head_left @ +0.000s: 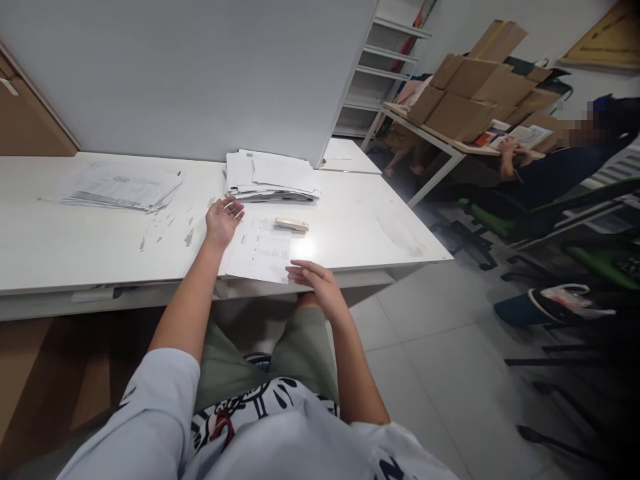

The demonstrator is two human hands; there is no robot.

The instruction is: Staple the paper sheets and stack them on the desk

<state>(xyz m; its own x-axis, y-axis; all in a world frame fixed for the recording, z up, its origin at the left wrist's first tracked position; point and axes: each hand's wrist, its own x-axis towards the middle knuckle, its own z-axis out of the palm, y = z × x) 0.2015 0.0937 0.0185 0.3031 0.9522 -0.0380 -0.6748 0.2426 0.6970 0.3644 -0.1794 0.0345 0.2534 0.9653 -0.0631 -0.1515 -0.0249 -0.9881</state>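
A printed sheet of paper (260,257) lies on the white desk in front of me, its near edge reaching past the desk's front. My left hand (223,221) is at the sheet's upper left, palm turned up, fingers loosely apart and holding nothing. At the lower right corner is my right hand (316,283), fingers stretched out beside the paper; whether they touch it I cannot tell. A beige stapler (291,225) rests by the sheet's upper right edge. Just beyond my left hand sits a thick stack of papers (273,175).
Another pile of papers (125,187) lies to the left on the desk (360,220). A grey partition (185,80) stands behind. To the right, a person (560,160) sits at a table piled with cardboard boxes (470,90). A blue bin (520,308) stands on the floor.
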